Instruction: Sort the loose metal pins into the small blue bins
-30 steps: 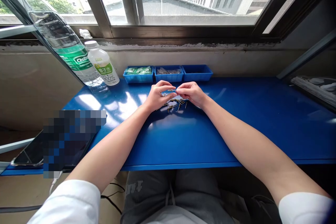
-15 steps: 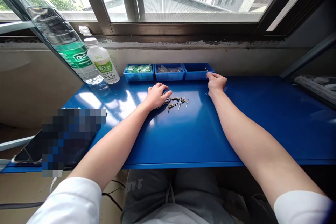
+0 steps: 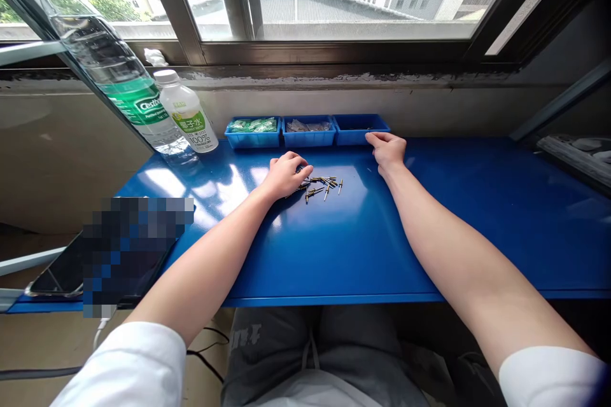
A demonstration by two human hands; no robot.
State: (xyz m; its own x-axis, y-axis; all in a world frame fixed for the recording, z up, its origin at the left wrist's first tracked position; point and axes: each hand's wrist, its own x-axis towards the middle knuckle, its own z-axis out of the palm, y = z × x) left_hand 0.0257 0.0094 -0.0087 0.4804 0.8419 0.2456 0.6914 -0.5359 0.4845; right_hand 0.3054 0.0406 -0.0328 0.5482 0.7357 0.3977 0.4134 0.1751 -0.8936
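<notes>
- Metal pins [image 3: 327,181] lie heaped on the counter [image 3: 334,254], long axes mixed, just right of the nearer left hand [image 3: 287,175]; its curled fingers' grip can't be told.
- Right hand [image 3: 390,151]: fingers pressed together at the rightmost blue bin [image 3: 356,137].

Large bottle [image 3: 114,73] — "Cestb…"; smaller bottle [image 3: 189,119] — "椰子水", "100%".

Slim metal pins [image 3: 315,192], perhaps rivets, lying in loose scatter beside left hand [image 3: 287,175].
</notes>
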